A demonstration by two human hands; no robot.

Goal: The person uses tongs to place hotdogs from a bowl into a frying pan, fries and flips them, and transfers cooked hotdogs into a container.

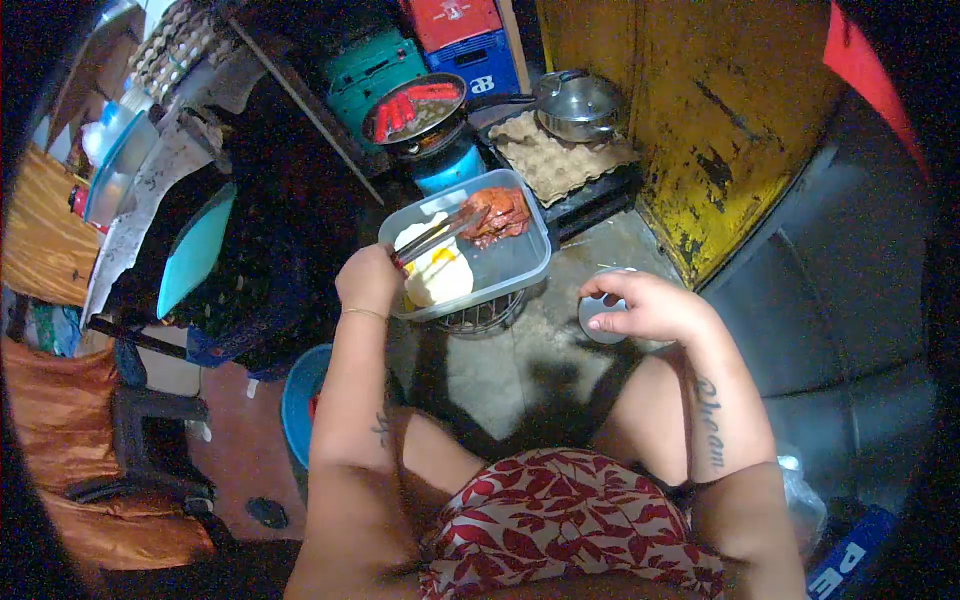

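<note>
My left hand is closed around metal tongs at the near left corner of a clear plastic container. The tongs reach across the container, their tips at a heap of reddish, sauce-coated meat. Beside the meat lie fried eggs with white edges and yellow yolk. The container sits over a round wire stand. To the right, my right hand has thumb and fingers curled at a round, greyish see-through piece, partly hidden by the fingers; I cannot tell what it is.
A frying pan with red sausages in oil stands on a burner with a blue canister. A lidded metal pot rests on a cardboard egg tray. Crates stand behind; a yellow panel rises at right. A blue basin is left.
</note>
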